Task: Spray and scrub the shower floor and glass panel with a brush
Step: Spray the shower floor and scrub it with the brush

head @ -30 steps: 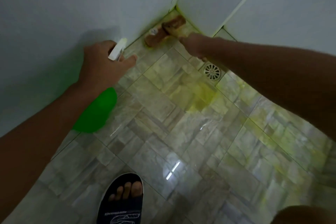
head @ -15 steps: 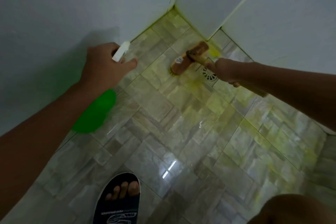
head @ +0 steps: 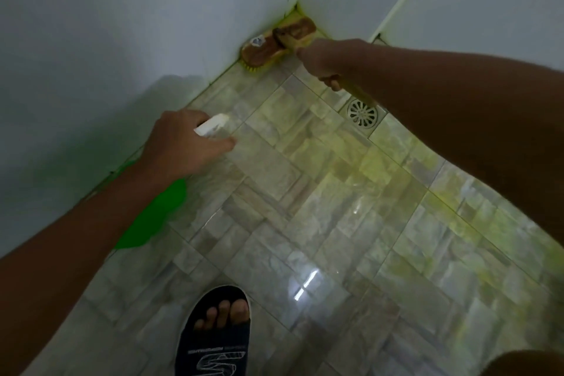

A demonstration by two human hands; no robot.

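Brush (head: 278,40) pressed into floor (head: 305,192) corner, beyond the drain (head: 362,116); handle gripped by right hand (head: 325,59). Left hand (head: 180,143), nearer than drain, wrapped round green spray bottle (head: 152,220), white nozzle (head: 211,125) pointing cornerward.

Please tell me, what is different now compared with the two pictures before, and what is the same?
The brush went from the corner out to beside the drain, and is now back in the corner against the walls; the right hand still grips its handle. The left hand keeps holding the green spray bottle, nozzle forward. The foot in the sandal stayed put.
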